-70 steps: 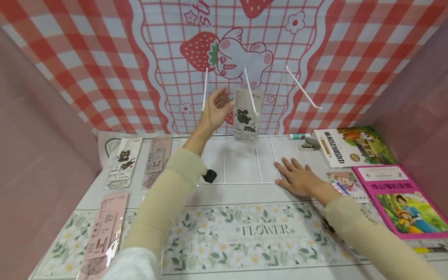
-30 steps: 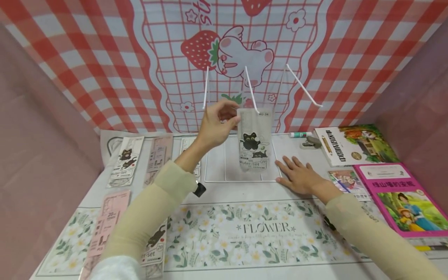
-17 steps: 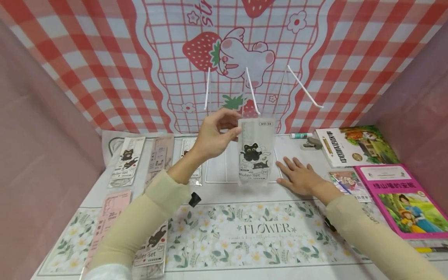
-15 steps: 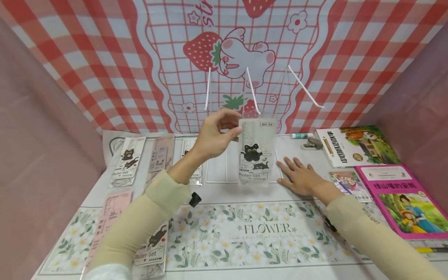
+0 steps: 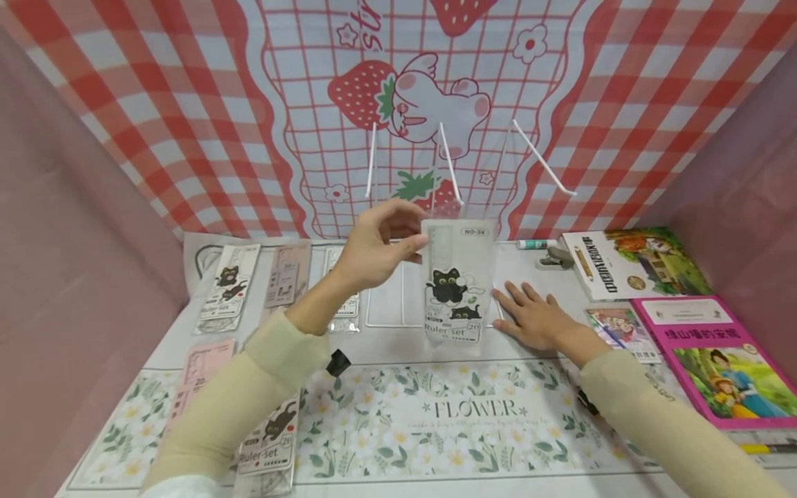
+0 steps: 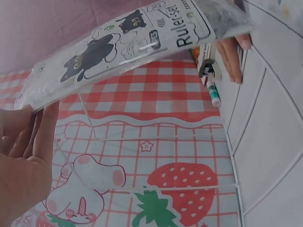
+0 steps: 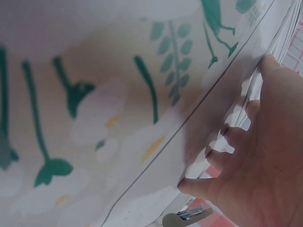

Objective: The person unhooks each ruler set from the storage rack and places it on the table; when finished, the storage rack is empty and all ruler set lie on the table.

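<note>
A ruler set [image 5: 453, 290] in a clear packet, printed with black cats, is pinched at its upper left edge by my left hand [image 5: 382, 245]. It hangs upright in front of the white wire rack, below the tip of the middle prong [image 5: 451, 166]. In the left wrist view the packet [image 6: 113, 52] slants away from the thumb and fingers [image 6: 45, 137]. My right hand [image 5: 529, 318] lies flat with fingers spread at the right end of the rack's wire base [image 5: 386, 324]. The right wrist view shows that hand [image 7: 255, 151] against the tabletop.
More ruler packets lie at left: a white one [image 5: 227, 287], pink ones [image 5: 288, 277] and another white one [image 5: 269, 443] beside my left sleeve. To the right are a glue stick [image 5: 535, 244], a stapler [image 5: 554, 259] and books [image 5: 716, 360]. Two further prongs [image 5: 371, 162] flank the middle one.
My left hand has drawn the ruler set forward and down, from beside the middle prong to in front of its tip. The right hand stays in place.
</note>
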